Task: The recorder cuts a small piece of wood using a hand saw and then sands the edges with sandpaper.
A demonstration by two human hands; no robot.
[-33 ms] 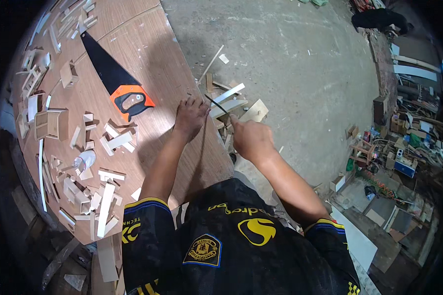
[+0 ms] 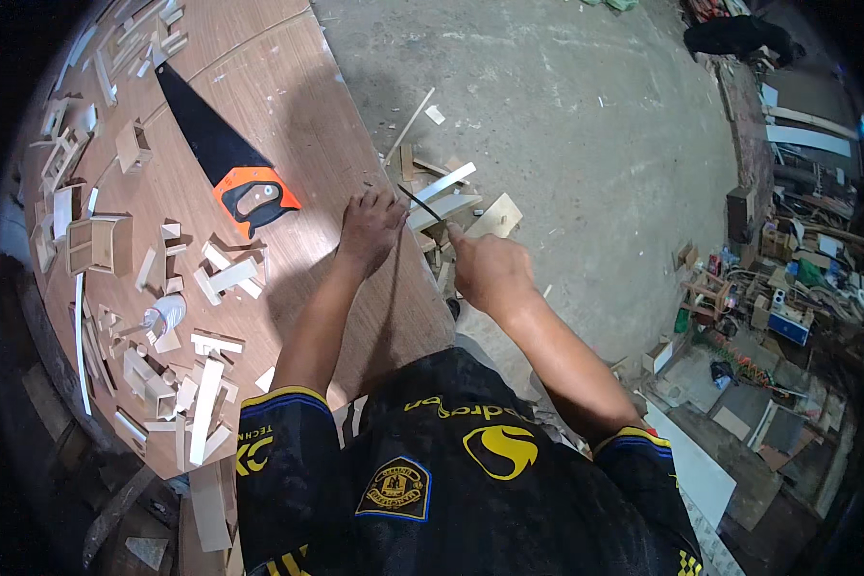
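Observation:
My left hand (image 2: 372,226) rests at the right edge of the wooden table (image 2: 298,326), fingers curled over something I cannot make out. My right hand (image 2: 494,269), beyond that edge, is closed on a thin, dark, rod-like tool (image 2: 419,202) that slants up-left toward my left fingers; its grip end is hidden. A handsaw (image 2: 204,125) with a black blade and orange-and-black handle lies left of my left hand. Pale wood offcuts (image 2: 497,218) lie on the floor just past the table edge, below the tool.
Small wooden box shapes (image 2: 101,245), strips (image 2: 206,408) and a translucent container (image 2: 166,315) cover the table's left part. The concrete floor (image 2: 605,192) stretches rightward to piles of boards and mixed clutter (image 2: 787,298). A dark bundle (image 2: 739,40) lies at the upper right.

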